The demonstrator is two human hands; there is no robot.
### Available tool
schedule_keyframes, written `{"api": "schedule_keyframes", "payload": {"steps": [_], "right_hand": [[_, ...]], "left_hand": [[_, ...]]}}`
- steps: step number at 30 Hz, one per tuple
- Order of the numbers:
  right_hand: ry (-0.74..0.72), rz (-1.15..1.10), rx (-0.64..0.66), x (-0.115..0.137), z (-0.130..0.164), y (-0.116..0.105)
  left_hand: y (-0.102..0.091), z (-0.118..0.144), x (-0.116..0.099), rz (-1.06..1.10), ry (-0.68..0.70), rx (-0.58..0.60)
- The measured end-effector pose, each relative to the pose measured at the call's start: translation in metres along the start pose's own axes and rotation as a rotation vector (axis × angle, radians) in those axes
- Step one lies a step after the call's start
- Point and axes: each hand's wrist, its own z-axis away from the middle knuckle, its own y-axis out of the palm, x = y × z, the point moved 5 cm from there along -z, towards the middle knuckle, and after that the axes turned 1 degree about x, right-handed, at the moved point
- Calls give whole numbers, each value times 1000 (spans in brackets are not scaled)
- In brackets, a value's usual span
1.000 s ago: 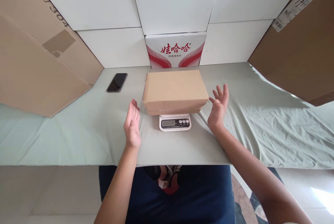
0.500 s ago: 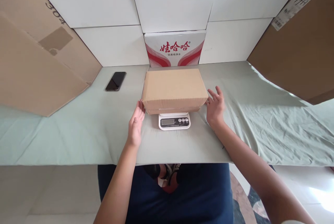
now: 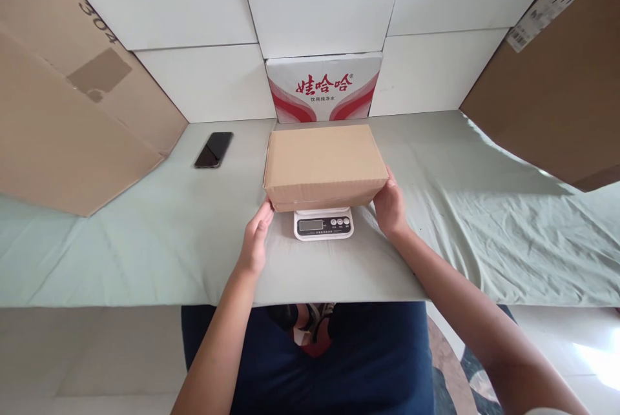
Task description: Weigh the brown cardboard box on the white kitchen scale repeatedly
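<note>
Both ends of the cardboard box [image 3: 325, 155] now have a hand at them. Over the past second the left hand [image 3: 254, 241] and right hand [image 3: 391, 207] closed in from either side to its lower front corners, so the box is flanked. Fingers: gently bent, tips partly hidden by cardboard; cannot tell whether they grip or bear weight. Box appears still seated on the white scale [image 3: 323, 224], on the cloth-covered tabletop [image 3: 320, 276].

Box [image 3: 325, 158]: plain brown cardboard, closed, long side crosswise. Sits over white scale [image 3: 323, 225]; black panel [image 3: 330, 226] and three buttons [image 3: 340, 222] face front, uncovered.
</note>
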Motion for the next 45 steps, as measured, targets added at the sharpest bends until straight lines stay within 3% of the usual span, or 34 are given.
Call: {"api": "schedule_keyframes", "payload": {"steps": [5, 12, 18, 24, 28, 39, 45], "right_hand": [[37, -38, -46, -2, -2, -7], [5, -55, 17, 4, -2, 3], [18, -17, 7, -1, -3, 2], [45, -108, -146, 2, -9, -21], [55, -131, -195, 4, -11, -27], [11, -59, -161, 6, -5, -16], [-130, 99, -77, 14, 5, -4]], "left_hand": [[-4, 0, -2, 19, 35, -62], [2, 1, -1, 13, 8, 5], [3, 0, -2, 10, -1, -9], [-6, -4, -10, 94, 88, -144], [-7, -4, -11, 107, 101, -159], [-5, -4, -13, 98, 98, -143], [0, -2, -15, 74, 140, -113]]}}
